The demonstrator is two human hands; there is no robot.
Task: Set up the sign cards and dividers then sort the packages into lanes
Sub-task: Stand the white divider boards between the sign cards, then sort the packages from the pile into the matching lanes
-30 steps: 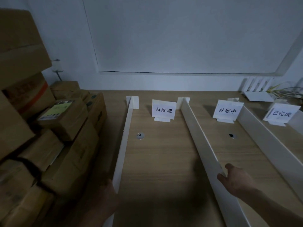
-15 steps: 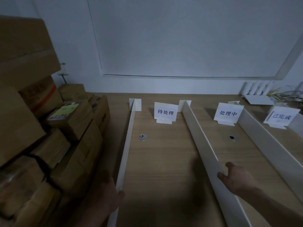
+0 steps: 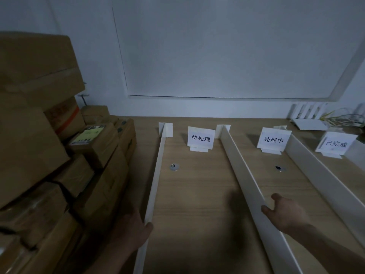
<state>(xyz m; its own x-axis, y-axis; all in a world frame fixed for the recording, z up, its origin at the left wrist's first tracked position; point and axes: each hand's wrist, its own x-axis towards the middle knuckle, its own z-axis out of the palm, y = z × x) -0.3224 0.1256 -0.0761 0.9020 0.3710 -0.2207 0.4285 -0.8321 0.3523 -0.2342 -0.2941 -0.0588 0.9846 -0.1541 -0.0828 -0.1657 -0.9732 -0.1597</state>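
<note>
Fingers (image 3: 266, 210) gripping left divider (image 3: 157, 175) and middle divider (image 3: 242, 171), sign card (image 3: 201, 138) standing between

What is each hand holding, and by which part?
The left hand holds the left divider, right hand the middle divider; each grip pinches the top edge toward the near end.
</note>
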